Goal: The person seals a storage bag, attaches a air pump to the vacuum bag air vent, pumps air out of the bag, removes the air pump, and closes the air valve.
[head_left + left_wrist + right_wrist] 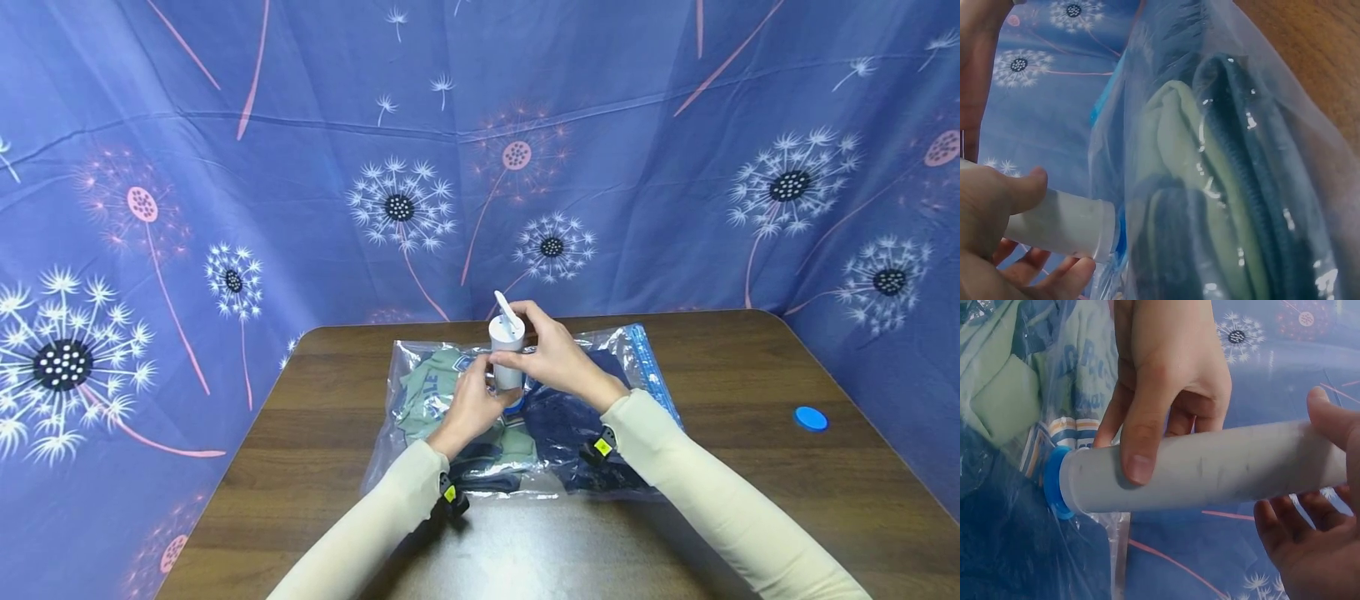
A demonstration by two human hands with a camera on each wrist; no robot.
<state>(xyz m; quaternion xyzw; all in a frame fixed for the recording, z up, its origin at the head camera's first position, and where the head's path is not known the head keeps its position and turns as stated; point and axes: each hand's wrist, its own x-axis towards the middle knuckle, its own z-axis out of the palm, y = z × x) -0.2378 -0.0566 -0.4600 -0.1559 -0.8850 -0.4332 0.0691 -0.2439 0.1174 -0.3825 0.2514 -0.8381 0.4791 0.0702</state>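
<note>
A white cylindrical hand pump (507,358) stands upright on the blue valve (1057,482) of a clear vacuum storage bag (547,483). My left hand (474,402) grips the lower part of the cylinder, thumb along its side. Higher up, my right hand (558,357) holds the pump near its top, where a white handle (509,310) sticks up at a tilt. Inside the bag, folded green clothing (431,392) lies on the left and dark navy clothing (558,425) on the right.
On the right of the brown wooden table (735,375) lies a round blue cap (811,418). A blue zip edge (651,367) runs down the bag's right side. Behind the table hangs a blue dandelion-print cloth (622,167).
</note>
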